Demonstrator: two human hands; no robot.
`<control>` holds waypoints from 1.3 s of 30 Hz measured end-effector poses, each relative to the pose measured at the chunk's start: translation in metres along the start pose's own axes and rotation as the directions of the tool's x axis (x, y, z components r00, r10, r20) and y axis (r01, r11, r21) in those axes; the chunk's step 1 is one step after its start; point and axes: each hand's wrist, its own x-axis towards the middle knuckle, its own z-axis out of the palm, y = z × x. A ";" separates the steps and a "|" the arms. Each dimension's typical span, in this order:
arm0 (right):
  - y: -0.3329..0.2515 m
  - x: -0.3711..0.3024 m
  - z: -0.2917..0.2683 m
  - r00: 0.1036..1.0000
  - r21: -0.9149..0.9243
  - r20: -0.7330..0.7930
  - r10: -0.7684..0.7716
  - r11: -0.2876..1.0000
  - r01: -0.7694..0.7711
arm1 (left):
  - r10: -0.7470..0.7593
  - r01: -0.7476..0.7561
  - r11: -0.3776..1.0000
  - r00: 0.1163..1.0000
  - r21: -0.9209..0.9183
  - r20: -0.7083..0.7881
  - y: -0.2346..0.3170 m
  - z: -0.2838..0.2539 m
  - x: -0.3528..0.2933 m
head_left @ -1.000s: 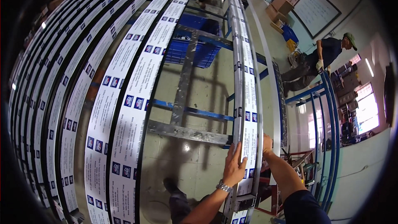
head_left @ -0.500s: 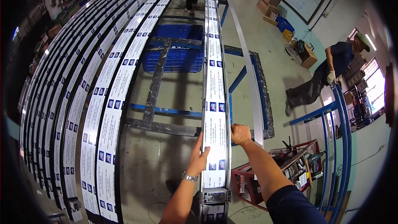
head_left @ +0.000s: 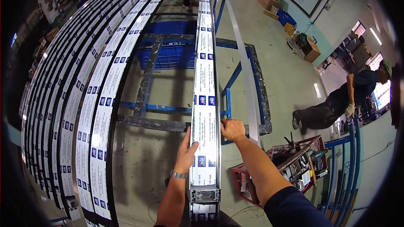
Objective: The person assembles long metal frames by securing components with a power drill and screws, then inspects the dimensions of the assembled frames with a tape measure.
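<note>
Head camera: a long, straight metal profile faced with white film printed with dark blue squares [head_left: 204, 138] runs away from the person, lying across a blue metal trestle with scuffed black rails [head_left: 149, 72]. Its hollow, silvery near end sits between the forearms, and a further film-covered length shows below that end at the lower edge.

The bare left hand [head_left: 184, 155], with a silver link watch [head_left: 179, 174] at its wrist, grasps the profile's left edge, fingers along the side and thumb over the film. The bare right hand [head_left: 232, 129] is curled up against the right edge, a little farther along; its fingertips are hidden, so whether it grips there cannot be told.

To the left lie many similar white-faced, dark-edged profiles [head_left: 97, 153] side by side. A blue plastic crate [head_left: 168, 56] sits beyond the near rail, and a narrow, bare grey strip [head_left: 245, 61] lies right of the held profile. Near the right forearm stands a red-framed metal cart [head_left: 240, 171] filled with tools. Farther right, a co-worker in dark clothes [head_left: 336, 96] leans over a blue tubular frame [head_left: 355, 143], a gloved hand [head_left: 349, 109] on it.
</note>
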 end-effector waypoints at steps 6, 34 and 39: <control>0.001 0.000 -0.001 1.000 0.001 -0.020 -0.003 1.000 0.003 | 0.016 -0.015 1.000 1.000 -0.010 0.009 -0.005 0.000 0.002; -0.001 -0.002 -0.006 1.000 0.062 0.007 -0.012 0.998 0.011 | 0.112 -0.041 0.904 0.984 0.426 -0.141 0.003 -0.004 0.018; 0.003 -0.006 -0.010 0.999 0.092 0.040 -0.002 0.996 -0.002 | 0.169 -0.089 0.852 0.980 0.516 -0.109 -0.001 -0.002 0.019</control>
